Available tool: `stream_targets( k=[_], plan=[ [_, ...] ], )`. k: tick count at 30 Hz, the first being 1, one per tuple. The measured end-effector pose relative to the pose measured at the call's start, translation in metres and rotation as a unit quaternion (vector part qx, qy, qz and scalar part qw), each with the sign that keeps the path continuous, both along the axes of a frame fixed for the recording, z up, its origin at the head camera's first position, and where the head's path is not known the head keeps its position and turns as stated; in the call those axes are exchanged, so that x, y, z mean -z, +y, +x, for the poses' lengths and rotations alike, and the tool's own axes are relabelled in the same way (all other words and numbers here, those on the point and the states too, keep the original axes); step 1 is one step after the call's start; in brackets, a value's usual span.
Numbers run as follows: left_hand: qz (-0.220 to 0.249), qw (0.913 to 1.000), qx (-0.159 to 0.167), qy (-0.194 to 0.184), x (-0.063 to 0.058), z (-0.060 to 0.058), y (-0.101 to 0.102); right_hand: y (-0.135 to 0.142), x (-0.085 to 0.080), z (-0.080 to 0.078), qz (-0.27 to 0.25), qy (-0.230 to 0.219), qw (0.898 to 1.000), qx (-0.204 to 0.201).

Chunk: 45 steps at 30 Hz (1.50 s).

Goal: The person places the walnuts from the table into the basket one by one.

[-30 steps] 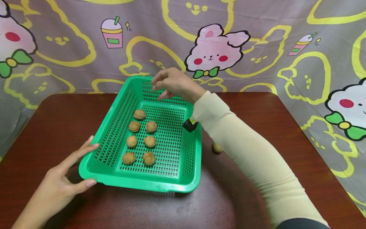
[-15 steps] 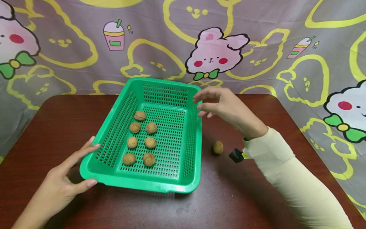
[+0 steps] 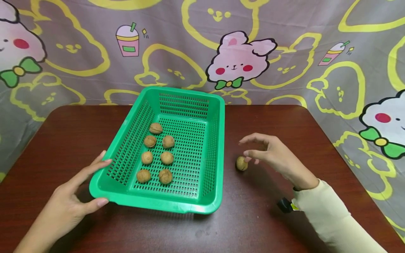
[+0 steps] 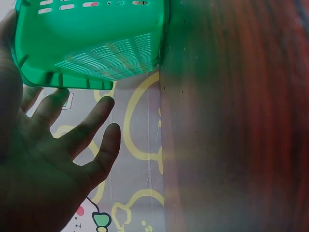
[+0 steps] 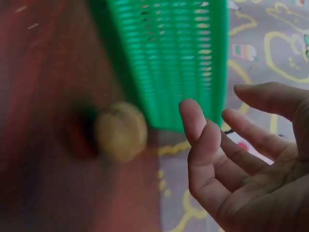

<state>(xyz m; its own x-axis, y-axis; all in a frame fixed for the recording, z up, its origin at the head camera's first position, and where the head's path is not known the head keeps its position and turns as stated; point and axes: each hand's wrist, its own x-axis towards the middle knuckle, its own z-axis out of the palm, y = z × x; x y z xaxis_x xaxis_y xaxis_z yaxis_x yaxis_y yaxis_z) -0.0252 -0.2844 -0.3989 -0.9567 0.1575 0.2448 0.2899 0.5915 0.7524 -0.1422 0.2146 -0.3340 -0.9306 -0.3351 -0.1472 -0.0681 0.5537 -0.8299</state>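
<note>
In the head view, a green plastic basket (image 3: 183, 205) with slotted walls stands on the table, several walnuts lying in two columns on its floor, among them one walnut (image 3: 165, 176) near the front. My left hand (image 3: 68, 196) rests at its front left corner, thumb and fingertips against the rim; the left wrist view shows the other fingers (image 4: 99, 116) spread out. To the right of the basket a single walnut (image 3: 242, 163) lies on the tabletop. My right hand (image 3: 278, 156) hovers just over it with loosely bent fingers, and the right wrist view shows nothing in that hand (image 5: 241, 164).
The dark red-brown table (image 3: 202, 232) ends at a back edge in front of a printed cloth curtain (image 3: 177, 21) with bunny and cup drawings. A small black device (image 3: 285, 205) sits at the right wrist by the light sleeve (image 3: 329, 207).
My right hand has come from over the far part of the basket, out across its right side and down to the loose walnut. The left hand stays at the rim.
</note>
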Motion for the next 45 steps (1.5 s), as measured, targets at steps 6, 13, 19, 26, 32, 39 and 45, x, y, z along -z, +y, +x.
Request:
stream_targets(
  k=[6, 13, 19, 26, 32, 39, 45],
  plan=[
    [-0.004, 1.0, -0.001, -0.003, -0.001, 0.0, 0.0, 0.016, 0.022, 0.005, 0.008, -0.019, 1.0, 0.002],
    [-0.015, 0.9998, -0.014, -0.007, -0.002, 0.003, -0.002, 0.021, 0.038, 0.002, -0.005, -0.028, 1.0, -0.004],
    [-0.015, 0.9998, -0.012, -0.002, -0.001, 0.003, -0.003, 0.016, 0.048, -0.001, -0.03, -0.049, 0.998, -0.014],
    [-0.016, 0.9998, -0.013, -0.007, -0.001, 0.003, -0.004, 0.009, 0.054, -0.002, -0.036, -0.065, 0.997, -0.009],
    [-0.008, 0.9999, -0.008, -0.003, 0.0, 0.002, -0.003, 0.006, 0.055, -0.003, -0.022, -0.055, 0.998, -0.011],
    [0.001, 1.0, -0.001, 0.005, 0.001, 0.001, -0.002, 0.005, 0.056, -0.001, -0.027, -0.051, 0.998, -0.012],
    [0.0, 1.0, -0.001, 0.004, 0.001, 0.0, -0.001, 0.004, 0.049, 0.0, -0.032, -0.043, 0.999, -0.004]
  ],
)
